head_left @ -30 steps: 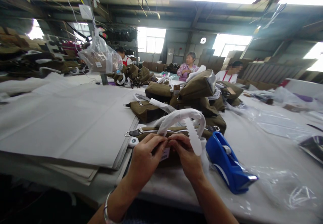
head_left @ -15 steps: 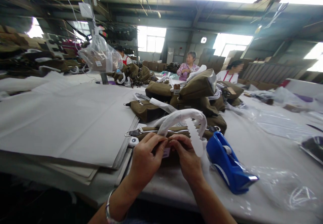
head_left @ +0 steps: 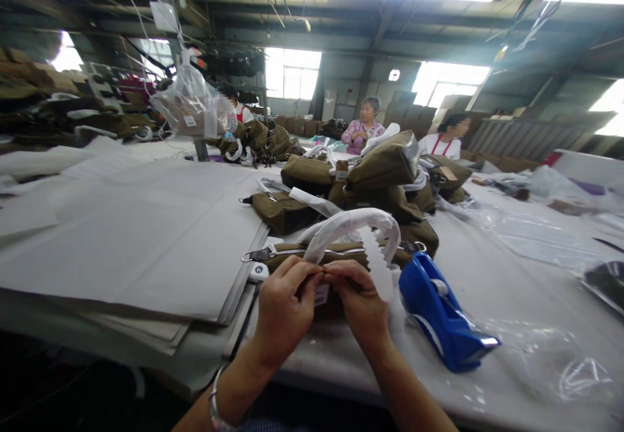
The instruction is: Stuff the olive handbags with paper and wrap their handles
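Note:
An olive bag (head_left: 346,248) with a zipper and paper-wrapped handles (head_left: 353,221) stands at the table's front edge. My left hand (head_left: 287,299) and my right hand (head_left: 361,299) meet in front of it, thumbs and fingers pinched together at the top of a tag (head_left: 321,294) with a white label. What lies between the fingertips is too small to make out. A notched strip of white paper (head_left: 377,263) hangs from the handles beside my right hand. The blue tape dispenser (head_left: 441,315) is to the right of that hand.
Several olive bags (head_left: 380,165) are piled behind the one at my hands. Large white paper sheets (head_left: 127,237) cover the left of the table (head_left: 487,256). Clear plastic (head_left: 560,360) lies at the right. Three people are across the table; a plastic bag (head_left: 195,110) hangs from a post.
My right hand's fingertips have moved slightly left and closed up against those of my left hand. The bag and the dispenser have stayed in place.

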Tool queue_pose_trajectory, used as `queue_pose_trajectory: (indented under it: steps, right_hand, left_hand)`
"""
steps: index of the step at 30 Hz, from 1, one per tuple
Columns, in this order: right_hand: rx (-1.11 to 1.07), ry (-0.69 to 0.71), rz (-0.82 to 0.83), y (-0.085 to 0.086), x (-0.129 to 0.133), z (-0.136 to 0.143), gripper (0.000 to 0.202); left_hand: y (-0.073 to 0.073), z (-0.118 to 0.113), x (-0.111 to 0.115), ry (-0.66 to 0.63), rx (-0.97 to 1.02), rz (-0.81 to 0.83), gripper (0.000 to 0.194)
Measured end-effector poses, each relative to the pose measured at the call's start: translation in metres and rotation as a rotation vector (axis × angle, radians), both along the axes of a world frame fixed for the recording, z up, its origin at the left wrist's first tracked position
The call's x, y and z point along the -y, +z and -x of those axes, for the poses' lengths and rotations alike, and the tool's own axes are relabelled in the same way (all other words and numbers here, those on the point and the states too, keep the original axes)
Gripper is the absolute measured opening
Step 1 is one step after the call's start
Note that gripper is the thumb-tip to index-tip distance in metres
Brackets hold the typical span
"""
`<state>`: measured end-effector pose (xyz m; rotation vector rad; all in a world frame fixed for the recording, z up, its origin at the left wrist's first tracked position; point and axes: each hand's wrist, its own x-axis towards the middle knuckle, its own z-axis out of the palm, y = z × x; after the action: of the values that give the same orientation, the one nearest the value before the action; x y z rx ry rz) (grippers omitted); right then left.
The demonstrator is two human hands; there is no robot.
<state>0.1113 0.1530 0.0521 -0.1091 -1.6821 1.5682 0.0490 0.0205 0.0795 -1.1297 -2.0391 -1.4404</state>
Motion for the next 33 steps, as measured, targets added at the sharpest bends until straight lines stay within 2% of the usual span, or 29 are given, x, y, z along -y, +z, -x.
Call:
queue_pose_trajectory:
  steps: [5, 10, 12, 15, 17, 19, 20, 22, 24, 26, 29, 33]
  right_hand:
    - [-0.024, 0.034, -0.046, -0.005, -0.004, 0.005, 0.013]
    - [0.038, 0.018, -0.291, 0.004, -0.007, -0.002, 0.019]
    - [0.055, -0.094, -0.396, 0.013, -0.011, -0.017, 0.022]
    - [0.072, -0.399, -0.392, 0.023, -0.028, -0.051, 0.016]
    - [0.106, -0.619, -0.279, 0.021, -0.051, -0.072, 0.019]
    - [0.215, -0.733, -0.162, 0.009, -0.081, -0.084, 0.033]
    - [0.297, -0.718, -0.124, 0.000, -0.095, -0.085, 0.041]
    - [0.458, -0.563, -0.093, -0.020, -0.118, -0.080, 0.059]
    - [0.516, -0.393, -0.027, -0.039, -0.127, -0.067, 0.078]
    - [0.511, -0.305, 0.019, -0.051, -0.125, -0.053, 0.086]
    - [0.463, -0.255, 0.042, -0.055, -0.114, -0.037, 0.082]
    - [0.303, -0.246, 0.129, -0.049, -0.122, -0.030, 0.078]
  left_hand:
    - [-0.009, 0.004, -0.003, 0.010, 0.053, 0.015, 0.015]
    - [-0.013, 0.011, 0.007, -0.077, 0.007, 0.041, 0.011]
    - [-0.015, 0.012, 0.019, -0.061, -0.046, 0.007, 0.016]
    - [-0.028, 0.016, 0.045, 0.135, -0.040, -0.113, 0.016]
    - [-0.048, 0.022, 0.061, 0.247, 0.109, -0.157, 0.012]
    - [-0.070, 0.032, 0.069, 0.244, 0.368, -0.128, 0.029]
    - [-0.081, 0.037, 0.068, 0.200, 0.499, -0.107, 0.041]
    - [-0.096, 0.046, 0.059, 0.085, 0.686, -0.089, 0.073]
    - [-0.100, 0.051, 0.043, -0.013, 0.757, -0.080, 0.095]
    - [-0.095, 0.048, 0.025, -0.070, 0.788, -0.045, 0.096]
    - [-0.082, 0.033, 0.009, -0.091, 0.814, -0.021, 0.087]
    - [-0.077, 0.017, 0.018, -0.129, 0.715, -0.117, 0.085]
